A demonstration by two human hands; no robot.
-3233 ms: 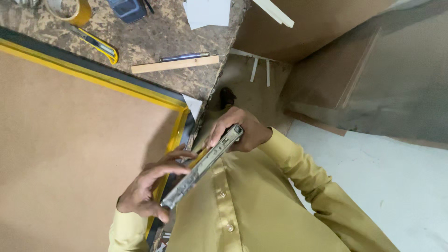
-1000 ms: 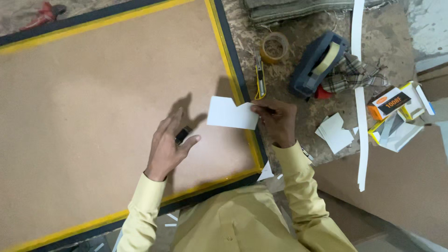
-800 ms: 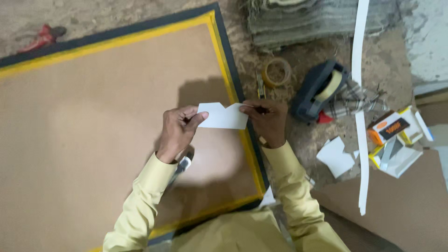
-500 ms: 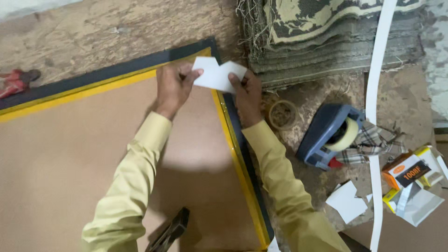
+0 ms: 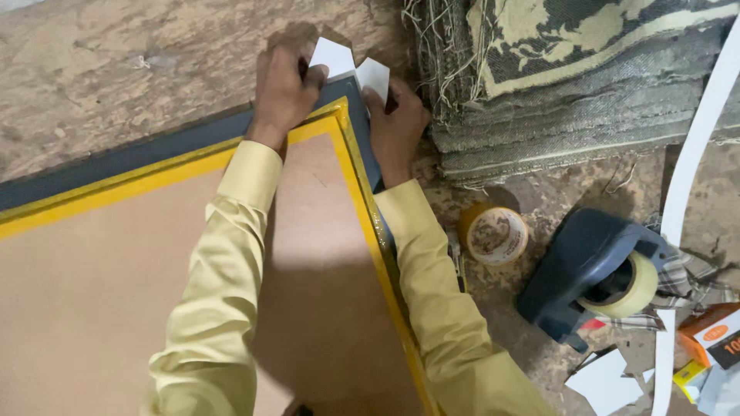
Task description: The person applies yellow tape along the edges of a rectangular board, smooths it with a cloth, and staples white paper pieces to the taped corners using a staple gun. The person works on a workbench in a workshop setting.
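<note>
Basically both hands pinch a folded white card piece (image 5: pixel 351 65) over the frame corner (image 5: pixel 351 100): left hand (image 5: pixel 284 85) grips one flap, right hand (image 5: pixel 397 123) the other. Looks light, thin, creasable; best held by edges.

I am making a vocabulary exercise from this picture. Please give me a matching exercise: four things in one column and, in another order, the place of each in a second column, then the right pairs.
Things
1. white paper piece
2. small tape roll
3. blue tape dispenser
4. folded woven mats

Places
A. stacked at the upper right of the worktop
B. folded over the frame corner, under both hands
C. lying flat just right of the right sleeve
D. lower right, with a roll of clear tape in it

Pairs: 1-B, 2-C, 3-D, 4-A
</note>
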